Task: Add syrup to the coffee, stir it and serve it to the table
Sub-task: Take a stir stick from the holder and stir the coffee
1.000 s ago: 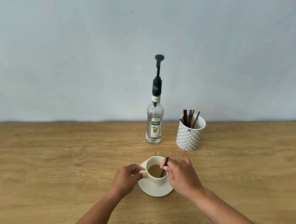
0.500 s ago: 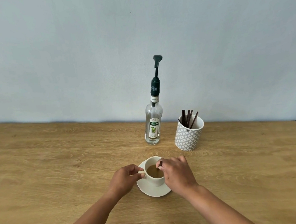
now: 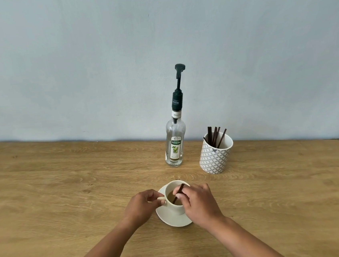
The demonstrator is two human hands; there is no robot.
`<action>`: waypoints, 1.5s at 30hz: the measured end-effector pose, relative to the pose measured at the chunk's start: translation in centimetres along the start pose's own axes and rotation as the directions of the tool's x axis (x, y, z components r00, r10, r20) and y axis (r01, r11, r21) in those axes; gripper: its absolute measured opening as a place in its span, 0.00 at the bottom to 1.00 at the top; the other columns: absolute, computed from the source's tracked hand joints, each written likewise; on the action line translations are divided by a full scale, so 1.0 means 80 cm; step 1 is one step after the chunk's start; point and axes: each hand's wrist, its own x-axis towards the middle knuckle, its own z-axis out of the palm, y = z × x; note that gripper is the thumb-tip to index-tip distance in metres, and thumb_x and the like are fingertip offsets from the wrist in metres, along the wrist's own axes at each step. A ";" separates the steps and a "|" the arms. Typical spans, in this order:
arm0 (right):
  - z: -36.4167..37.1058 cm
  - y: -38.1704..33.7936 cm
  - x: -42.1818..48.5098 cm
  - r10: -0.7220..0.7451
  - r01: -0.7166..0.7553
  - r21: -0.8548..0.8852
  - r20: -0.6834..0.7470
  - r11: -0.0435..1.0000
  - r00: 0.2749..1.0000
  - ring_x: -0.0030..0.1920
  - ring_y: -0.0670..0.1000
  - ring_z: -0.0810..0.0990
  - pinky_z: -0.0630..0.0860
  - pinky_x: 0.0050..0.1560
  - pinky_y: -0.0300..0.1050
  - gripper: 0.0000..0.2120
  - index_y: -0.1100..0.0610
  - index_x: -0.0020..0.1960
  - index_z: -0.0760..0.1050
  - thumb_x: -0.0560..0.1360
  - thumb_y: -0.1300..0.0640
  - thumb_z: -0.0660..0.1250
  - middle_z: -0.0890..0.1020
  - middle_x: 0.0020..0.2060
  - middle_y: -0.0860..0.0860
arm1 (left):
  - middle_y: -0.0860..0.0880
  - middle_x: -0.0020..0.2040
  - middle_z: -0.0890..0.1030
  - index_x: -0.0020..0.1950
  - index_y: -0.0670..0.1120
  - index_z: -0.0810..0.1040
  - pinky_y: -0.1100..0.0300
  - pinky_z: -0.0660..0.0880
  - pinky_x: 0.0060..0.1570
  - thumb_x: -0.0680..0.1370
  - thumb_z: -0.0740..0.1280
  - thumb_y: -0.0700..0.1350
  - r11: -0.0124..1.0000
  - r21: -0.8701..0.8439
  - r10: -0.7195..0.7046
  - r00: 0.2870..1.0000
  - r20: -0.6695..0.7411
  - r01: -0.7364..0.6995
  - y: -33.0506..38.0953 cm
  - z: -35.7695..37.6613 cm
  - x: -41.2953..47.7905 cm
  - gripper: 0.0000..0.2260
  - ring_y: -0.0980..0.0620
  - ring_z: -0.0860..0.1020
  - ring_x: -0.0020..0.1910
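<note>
A white cup of light brown coffee stands on a white saucer near the table's front middle. My left hand pinches the cup's handle on its left side. My right hand hovers at the cup's right rim and pinches a thin dark stir stick, whose lower end dips into the coffee. Behind the cup stands a clear syrup bottle with a dark green pump on top.
A white patterned holder with several dark stir sticks stands right of the bottle. The wooden table ends at a pale blue wall behind; its right edge shows at far right.
The stir stick has shifted inside the cup, tilting differently as my right hand moved it round. My left hand has stayed on the handle.
</note>
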 end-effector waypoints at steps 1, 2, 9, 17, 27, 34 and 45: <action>0.001 0.000 0.001 -0.002 0.002 0.003 -0.006 1.000 1.000 0.45 0.45 0.79 0.67 0.51 0.47 0.06 0.46 0.51 0.78 0.77 0.54 0.63 0.84 0.42 0.43 | 0.54 0.46 0.87 0.45 0.57 0.86 0.47 0.80 0.57 0.72 0.77 0.51 1.000 0.001 -0.001 1.000 -0.001 0.001 0.000 0.000 0.000 0.03 0.55 0.84 0.48; 0.001 0.000 0.002 -0.004 0.004 -0.002 -0.011 1.000 1.000 0.44 0.45 0.79 0.67 0.50 0.47 0.06 0.46 0.51 0.78 0.77 0.54 0.64 0.84 0.42 0.44 | 0.54 0.46 0.87 0.45 0.57 0.86 0.47 0.80 0.57 0.72 0.77 0.51 1.000 0.001 0.000 1.000 0.000 0.000 0.000 0.000 0.000 0.03 0.55 0.84 0.48; -0.006 0.006 0.007 -0.039 0.031 -0.148 -0.047 0.989 0.998 0.40 0.47 0.81 0.69 0.45 0.48 0.06 0.47 0.49 0.79 0.74 0.57 0.70 0.84 0.37 0.44 | 0.55 0.45 0.87 0.45 0.57 0.86 0.47 0.80 0.56 0.72 0.77 0.51 1.000 -0.002 -0.007 1.000 -0.004 0.007 -0.001 0.001 0.000 0.03 0.55 0.84 0.48; -0.017 0.015 -0.005 -0.016 0.008 -0.162 -0.046 0.987 0.999 0.39 0.46 0.80 0.69 0.45 0.48 0.08 0.49 0.48 0.76 0.74 0.61 0.68 0.83 0.36 0.43 | 0.58 0.44 0.87 0.43 0.58 0.86 0.49 0.81 0.55 0.71 0.77 0.51 1.000 -0.006 -0.008 1.000 -0.009 0.008 -0.003 0.001 0.001 0.02 0.57 0.84 0.46; -0.005 0.008 -0.010 0.037 -0.035 0.034 -0.082 0.999 0.996 0.44 0.42 0.80 0.68 0.49 0.46 0.07 0.47 0.49 0.77 0.76 0.59 0.66 0.84 0.40 0.41 | 0.57 0.44 0.87 0.42 0.60 0.86 0.46 0.81 0.55 0.71 0.77 0.52 1.000 -0.030 -0.001 1.000 0.006 0.001 -0.003 0.001 0.002 0.03 0.55 0.84 0.47; -0.008 0.012 -0.007 -0.028 0.017 -0.113 -0.091 0.993 0.995 0.38 0.46 0.80 0.71 0.43 0.48 0.11 0.50 0.47 0.79 0.70 0.64 0.73 0.83 0.35 0.43 | 0.58 0.44 0.87 0.42 0.59 0.86 0.46 0.81 0.56 0.71 0.77 0.52 1.000 -0.029 -0.004 1.000 0.018 0.005 -0.003 0.000 0.002 0.03 0.56 0.84 0.47; -0.007 0.011 -0.007 0.020 -0.019 0.022 -0.049 1.000 0.999 0.44 0.45 0.77 0.68 0.50 0.49 0.08 0.48 0.49 0.76 0.76 0.60 0.65 0.79 0.40 0.39 | 0.56 0.45 0.87 0.43 0.58 0.86 0.46 0.81 0.55 0.71 0.77 0.52 1.000 -0.007 0.007 1.000 0.009 -0.007 -0.006 0.000 0.006 0.03 0.55 0.84 0.47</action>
